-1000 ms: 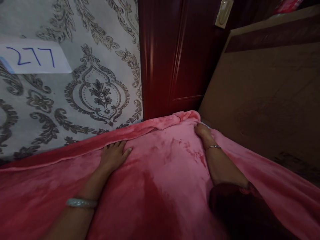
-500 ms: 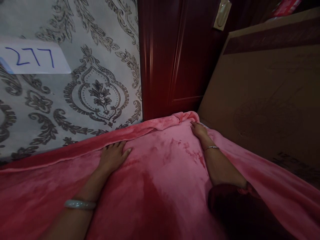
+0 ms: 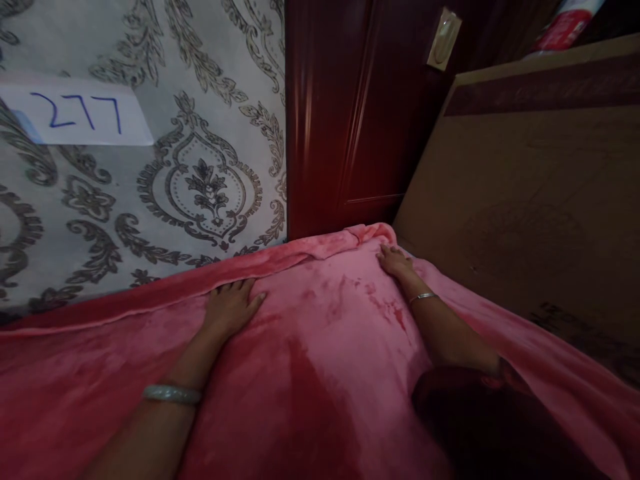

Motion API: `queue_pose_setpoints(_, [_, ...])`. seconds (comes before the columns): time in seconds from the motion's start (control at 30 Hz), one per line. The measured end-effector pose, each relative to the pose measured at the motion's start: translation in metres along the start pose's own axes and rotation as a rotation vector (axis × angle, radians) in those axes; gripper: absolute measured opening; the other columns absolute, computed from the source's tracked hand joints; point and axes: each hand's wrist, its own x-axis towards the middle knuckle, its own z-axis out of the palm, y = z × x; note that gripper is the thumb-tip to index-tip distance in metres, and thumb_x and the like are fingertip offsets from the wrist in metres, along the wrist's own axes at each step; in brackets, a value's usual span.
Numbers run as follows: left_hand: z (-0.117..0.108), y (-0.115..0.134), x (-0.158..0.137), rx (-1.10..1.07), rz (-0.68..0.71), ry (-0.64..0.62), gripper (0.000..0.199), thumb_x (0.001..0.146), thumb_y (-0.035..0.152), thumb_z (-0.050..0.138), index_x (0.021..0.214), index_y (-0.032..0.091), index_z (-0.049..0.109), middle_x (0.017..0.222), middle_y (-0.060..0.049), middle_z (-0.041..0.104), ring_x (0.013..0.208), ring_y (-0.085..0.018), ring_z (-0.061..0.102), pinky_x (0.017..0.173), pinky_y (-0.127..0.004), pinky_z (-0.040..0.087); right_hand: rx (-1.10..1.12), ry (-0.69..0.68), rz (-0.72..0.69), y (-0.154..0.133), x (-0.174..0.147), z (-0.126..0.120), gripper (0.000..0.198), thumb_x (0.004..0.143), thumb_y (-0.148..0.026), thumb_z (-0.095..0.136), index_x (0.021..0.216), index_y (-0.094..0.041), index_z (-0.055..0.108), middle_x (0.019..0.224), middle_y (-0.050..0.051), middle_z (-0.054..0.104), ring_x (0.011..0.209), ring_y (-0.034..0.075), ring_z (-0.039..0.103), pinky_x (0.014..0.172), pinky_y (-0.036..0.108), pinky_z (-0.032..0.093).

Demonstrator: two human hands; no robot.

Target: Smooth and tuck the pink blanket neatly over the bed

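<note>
A plush pink-red blanket (image 3: 330,333) covers the surface before me, its far edge rolled or folded along the wall. My left hand (image 3: 231,308) lies flat on it with fingers spread, the fingertips close to that folded edge. Farther off, by the blanket's far right corner, my right hand (image 3: 395,261) rests palm down. Its fingers are stretched out on the fabric, just short of the bunched fold at the corner. A pale green bangle circles my left wrist and a thin silver bracelet my right.
Patterned wallpaper (image 3: 215,187) with a paper marked 277 (image 3: 85,113) rises behind the blanket on the left. A dark red wooden panel (image 3: 325,120) stands at the far corner. A large cardboard box (image 3: 525,167) borders the right side, with a red-and-white item (image 3: 565,30) above it.
Both hands stay in nearly the same places on the blanket, the right fingers slightly more spread. The view has shifted a little, moving the wall and paper rightward in the picture.
</note>
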Motion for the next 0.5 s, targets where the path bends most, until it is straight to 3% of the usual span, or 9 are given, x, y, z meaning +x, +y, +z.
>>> queue_pose_setpoints(0.2, [-0.002, 0.001, 0.001, 0.007, -0.001, -0.026, 0.065, 0.101, 0.053, 0.030, 0.155, 0.018, 0.042, 0.157, -0.014, 0.047, 0.140, -0.038, 0.046, 0.112, -0.057, 0.035, -0.085, -0.099, -0.251, -0.003, -0.048, -0.001, 0.060, 0.105, -0.055, 0.026, 0.162, -0.034, 0.027, 0.170, 0.005, 0.018, 0.154, 0.031, 0.018, 0.119, 0.064, 0.021])
queue_pose_setpoints(0.33, [-0.002, -0.001, 0.004, -0.008, -0.001, -0.023, 0.066, 0.100, 0.052, 0.030, 0.154, 0.017, 0.043, 0.157, -0.015, 0.047, 0.139, -0.039, 0.047, 0.112, -0.058, 0.035, -0.108, -0.107, -0.128, 0.026, -0.067, -0.006, 0.061, 0.106, -0.054, 0.023, 0.162, -0.030, 0.028, 0.169, 0.006, 0.017, 0.155, 0.029, 0.018, 0.120, 0.061, 0.020])
queue_pose_setpoints(0.5, [-0.001, -0.003, 0.006, -0.019, 0.025, 0.001, 0.067, 0.098, 0.052, 0.030, 0.152, 0.016, 0.047, 0.153, -0.017, 0.051, 0.136, -0.041, 0.049, 0.110, -0.060, 0.037, -0.129, -0.014, 0.038, 0.071, -0.089, -0.016, 0.056, 0.106, -0.049, 0.026, 0.156, -0.028, 0.041, 0.165, 0.007, 0.031, 0.150, 0.027, 0.031, 0.118, 0.054, 0.029])
